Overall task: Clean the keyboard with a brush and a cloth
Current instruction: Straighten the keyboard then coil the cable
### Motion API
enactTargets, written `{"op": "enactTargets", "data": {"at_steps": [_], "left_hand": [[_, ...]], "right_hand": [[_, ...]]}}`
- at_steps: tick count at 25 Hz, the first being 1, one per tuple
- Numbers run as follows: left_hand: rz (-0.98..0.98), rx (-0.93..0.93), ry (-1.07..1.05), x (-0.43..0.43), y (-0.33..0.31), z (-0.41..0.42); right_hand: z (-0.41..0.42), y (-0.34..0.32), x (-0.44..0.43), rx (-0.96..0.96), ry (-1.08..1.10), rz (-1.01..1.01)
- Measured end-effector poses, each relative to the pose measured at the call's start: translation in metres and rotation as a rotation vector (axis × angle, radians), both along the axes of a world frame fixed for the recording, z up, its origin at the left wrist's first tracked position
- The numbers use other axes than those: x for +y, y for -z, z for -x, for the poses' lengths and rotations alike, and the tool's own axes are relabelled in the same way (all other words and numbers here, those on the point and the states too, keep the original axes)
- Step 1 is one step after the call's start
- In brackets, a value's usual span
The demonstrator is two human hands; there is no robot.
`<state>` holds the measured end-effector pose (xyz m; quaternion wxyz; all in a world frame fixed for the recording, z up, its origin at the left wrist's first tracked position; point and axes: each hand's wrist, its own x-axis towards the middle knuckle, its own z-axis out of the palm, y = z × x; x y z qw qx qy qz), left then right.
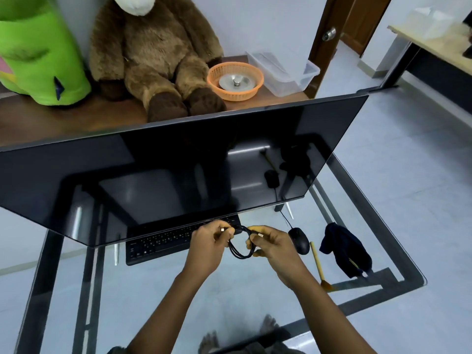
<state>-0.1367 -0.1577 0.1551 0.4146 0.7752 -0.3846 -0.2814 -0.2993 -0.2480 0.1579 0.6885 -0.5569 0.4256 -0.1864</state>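
Note:
A black keyboard [163, 242] lies on the glass table [255, 297], its far edge tucked under the monitor. Above its right end both hands hold a coiled black cable [241, 247]. My left hand [209, 245] pinches the cable's metal plug end between its fingertips. My right hand [274, 247] grips the other side of the coil. A brush [319, 267] with a yellow handle lies on the glass to the right of my right hand. Beyond it, a dark blue cloth [344, 247] sits crumpled near the table's right edge.
A large dark monitor [178, 169] leans over the back of the table. A black wired mouse [299, 240] rests between my right hand and the brush. Behind the monitor, a wooden shelf [63, 118] holds a brown plush toy, a green plush and an orange basket [235, 81].

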Motion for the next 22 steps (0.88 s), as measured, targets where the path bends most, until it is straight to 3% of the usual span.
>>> {"op": "enactTargets", "data": {"at_steps": [5,9,12,22], "left_hand": [[-0.199,0.188,-0.098,-0.04,0.07,0.031],[-0.289,0.301,-0.267,-0.078,0.115,0.048],[-0.33,0.402,-0.424,-0.107,0.141,0.057],[-0.307,0.351,-0.72,-0.184,0.156,0.07]], "right_hand": [[0.038,0.074,-0.044,0.229,0.069,-0.004],[0.08,0.131,-0.086,0.646,0.077,0.309],[0.1,0.15,-0.108,0.789,0.048,0.336],[0.055,0.166,-0.156,0.661,-0.061,0.349]]}}
